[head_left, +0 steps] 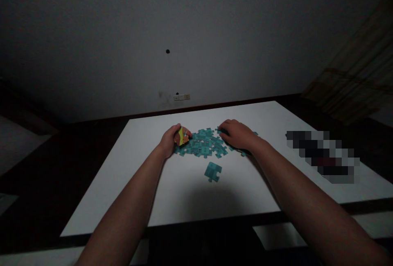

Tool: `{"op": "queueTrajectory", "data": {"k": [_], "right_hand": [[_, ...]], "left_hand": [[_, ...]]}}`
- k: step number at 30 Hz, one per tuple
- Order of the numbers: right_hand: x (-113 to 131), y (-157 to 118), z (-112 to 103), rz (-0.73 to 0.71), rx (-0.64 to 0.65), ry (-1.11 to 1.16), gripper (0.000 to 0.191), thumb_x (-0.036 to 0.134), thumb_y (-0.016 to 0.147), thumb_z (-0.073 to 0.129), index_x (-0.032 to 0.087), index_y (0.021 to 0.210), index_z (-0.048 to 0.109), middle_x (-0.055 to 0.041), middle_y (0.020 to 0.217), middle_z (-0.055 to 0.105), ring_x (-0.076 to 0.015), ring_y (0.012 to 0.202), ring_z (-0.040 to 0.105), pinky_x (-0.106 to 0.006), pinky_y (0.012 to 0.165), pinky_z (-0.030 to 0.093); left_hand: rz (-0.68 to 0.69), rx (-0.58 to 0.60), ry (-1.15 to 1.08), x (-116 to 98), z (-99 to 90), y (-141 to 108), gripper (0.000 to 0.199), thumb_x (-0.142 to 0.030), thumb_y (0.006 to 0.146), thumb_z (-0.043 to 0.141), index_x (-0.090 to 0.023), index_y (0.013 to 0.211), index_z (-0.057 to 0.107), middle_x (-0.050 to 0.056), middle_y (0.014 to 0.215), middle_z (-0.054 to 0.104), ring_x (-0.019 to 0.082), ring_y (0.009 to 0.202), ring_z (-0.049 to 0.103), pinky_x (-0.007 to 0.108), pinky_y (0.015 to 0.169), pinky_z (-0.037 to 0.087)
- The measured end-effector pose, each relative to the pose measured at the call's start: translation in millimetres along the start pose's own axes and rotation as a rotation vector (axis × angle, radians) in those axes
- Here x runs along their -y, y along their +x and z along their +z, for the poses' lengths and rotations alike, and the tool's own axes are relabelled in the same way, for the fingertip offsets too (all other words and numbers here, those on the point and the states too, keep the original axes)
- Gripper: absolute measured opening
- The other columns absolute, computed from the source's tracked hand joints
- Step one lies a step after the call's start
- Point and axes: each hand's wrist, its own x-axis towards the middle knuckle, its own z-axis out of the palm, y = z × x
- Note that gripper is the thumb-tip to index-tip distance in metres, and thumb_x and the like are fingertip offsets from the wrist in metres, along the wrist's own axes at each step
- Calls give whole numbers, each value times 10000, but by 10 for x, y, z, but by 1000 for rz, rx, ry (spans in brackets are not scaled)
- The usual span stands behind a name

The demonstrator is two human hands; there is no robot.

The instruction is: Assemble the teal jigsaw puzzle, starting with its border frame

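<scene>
A loose pile of teal puzzle pieces (204, 145) lies on the white table (119, 184). At the pile's left end, my left hand (170, 140) is closed around colourful puzzle pieces (181, 137), printed in yellow and brown. My right hand (236, 133) rests at the pile's right end, its fingers curled down over the pieces; what lies under its fingertips is hidden. More teal pieces show beside and beneath the right wrist. Nearer to me than the pile sits a small joined teal section (213, 172), apart from the rest.
A blurred-out dark object (325, 157) lies on the table's right side. Behind the table stands a grey wall with a socket strip (181, 98). A patterned curtain (350, 65) hangs at the right.
</scene>
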Motion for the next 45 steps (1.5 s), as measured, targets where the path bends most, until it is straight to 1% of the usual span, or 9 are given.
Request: {"op": "queueTrajectory", "data": {"k": [3,6,9,16,22,30,34,38,45], "right_hand": [[-8,2,8,0,1,-6,343,341,1117,637,209,1371,825,-199,1456,786,-400,1344,716,-499,1140,548],[-27,6,28,-1,-9,0,333,352,1113,641,233,1361,830,-184,1449,791,-389,1353,715,-485,1138,552],[-45,12,49,-10,-17,3,339,362,1111,639,236,1358,833,-186,1446,791,-391,1345,717,-487,1132,556],[-39,11,30,-10,-8,11,354,351,1104,639,215,1370,829,-194,1446,790,-403,1344,713,-499,1136,552],[-15,0,4,3,3,1,354,350,1114,631,229,1386,823,-187,1464,784,-400,1347,708,-503,1146,553],[-40,8,32,-5,8,-2,387,364,1117,625,191,1410,810,-201,1466,776,-403,1355,711,-500,1155,556],[-52,13,36,-8,13,2,389,373,1122,618,193,1412,804,-195,1479,772,-399,1382,699,-499,1180,547],[-53,11,41,-13,7,1,386,378,1121,617,204,1409,807,-197,1475,774,-407,1387,697,-507,1175,551],[-62,12,59,-11,3,12,393,383,1116,618,206,1413,805,-201,1475,770,-412,1359,705,-530,1161,565]], "left_hand": [[-67,17,-48,10,-9,3,782,-985,841,628,-219,786,776,129,812,797,281,734,704,395,689,550],[-61,27,-64,21,-15,8,843,-1046,816,623,-215,762,762,150,864,823,309,832,758,398,733,573],[-65,31,-45,38,-24,16,851,-1048,825,618,-213,741,763,155,873,827,308,846,763,388,731,565],[-83,32,-37,60,-38,29,861,-1056,815,629,-210,736,769,132,806,802,273,740,716,375,701,552],[-78,43,-39,55,-40,29,907,-1080,813,610,-194,753,796,163,866,834,300,797,760,377,699,566],[-118,12,-77,90,-51,58,1037,-1185,722,531,-183,770,794,163,798,809,317,756,778,368,593,552],[-118,15,-72,86,-50,60,1062,-1193,691,556,-167,792,810,156,758,798,316,750,786,355,620,566],[-129,16,-68,76,-50,54,1080,-1183,714,550,-154,856,844,165,781,809,322,757,784,354,616,555],[-106,-14,-78,76,-33,48,1018,-1149,746,592,-163,823,831,151,797,806,291,728,751,367,662,574]]}}
